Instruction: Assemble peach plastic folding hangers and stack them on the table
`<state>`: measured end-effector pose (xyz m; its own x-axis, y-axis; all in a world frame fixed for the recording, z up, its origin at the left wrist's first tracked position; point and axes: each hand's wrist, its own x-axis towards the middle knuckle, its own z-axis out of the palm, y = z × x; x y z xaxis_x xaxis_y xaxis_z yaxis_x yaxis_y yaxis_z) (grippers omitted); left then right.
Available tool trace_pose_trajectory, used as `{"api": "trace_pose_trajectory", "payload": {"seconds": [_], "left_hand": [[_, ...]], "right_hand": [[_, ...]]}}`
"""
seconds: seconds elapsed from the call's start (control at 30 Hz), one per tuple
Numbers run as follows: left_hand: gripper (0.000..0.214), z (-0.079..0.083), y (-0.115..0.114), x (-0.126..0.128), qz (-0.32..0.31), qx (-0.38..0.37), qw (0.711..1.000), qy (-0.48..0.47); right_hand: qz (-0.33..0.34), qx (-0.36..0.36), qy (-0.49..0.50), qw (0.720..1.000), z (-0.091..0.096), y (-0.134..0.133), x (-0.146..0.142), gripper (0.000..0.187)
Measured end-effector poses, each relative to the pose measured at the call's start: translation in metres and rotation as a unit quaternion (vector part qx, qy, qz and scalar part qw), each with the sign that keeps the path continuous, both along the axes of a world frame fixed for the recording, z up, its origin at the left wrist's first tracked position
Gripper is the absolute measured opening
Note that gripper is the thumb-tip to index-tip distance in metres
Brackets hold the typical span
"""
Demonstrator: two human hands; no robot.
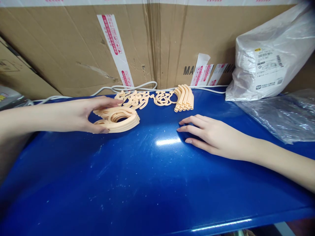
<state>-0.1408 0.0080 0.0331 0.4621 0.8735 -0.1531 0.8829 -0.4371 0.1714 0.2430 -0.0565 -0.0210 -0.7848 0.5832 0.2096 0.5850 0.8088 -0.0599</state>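
Observation:
My left hand (85,114) curls around a stack of flat peach-coloured plastic rings (118,119) lying on the glossy blue table (147,183), thumb under one side and fingers over the far edge. My right hand (209,134) lies flat on the table to the right, fingers spread and holding nothing. Behind the stack, more peach parts (145,98) lie spread out near the table's back edge. A bundle of curved peach pieces (184,97) stands on edge beside them.
Large cardboard boxes (152,42) with red-and-white tape wall off the back. A white cable (137,88) runs along their base. A white plastic-wrapped parcel (268,62) and a crumpled clear bag (283,114) fill the right rear corner.

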Motion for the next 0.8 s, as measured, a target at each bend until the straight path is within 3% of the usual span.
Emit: {"api": "trace_pose_trajectory", "payload": {"seconds": [0.43, 0.8], "left_hand": [[0.086, -0.003, 0.001, -0.004, -0.011, -0.005, 1.000, 0.009], [0.099, -0.003, 0.003, -0.011, 0.028, -0.030, 0.997, 0.065]], "right_hand": [[-0.003, 0.003, -0.007, 1.000, -0.001, 0.000, 0.000, 0.037], [-0.002, 0.000, 0.002, 1.000, -0.001, -0.001, -0.001, 0.036]]}}
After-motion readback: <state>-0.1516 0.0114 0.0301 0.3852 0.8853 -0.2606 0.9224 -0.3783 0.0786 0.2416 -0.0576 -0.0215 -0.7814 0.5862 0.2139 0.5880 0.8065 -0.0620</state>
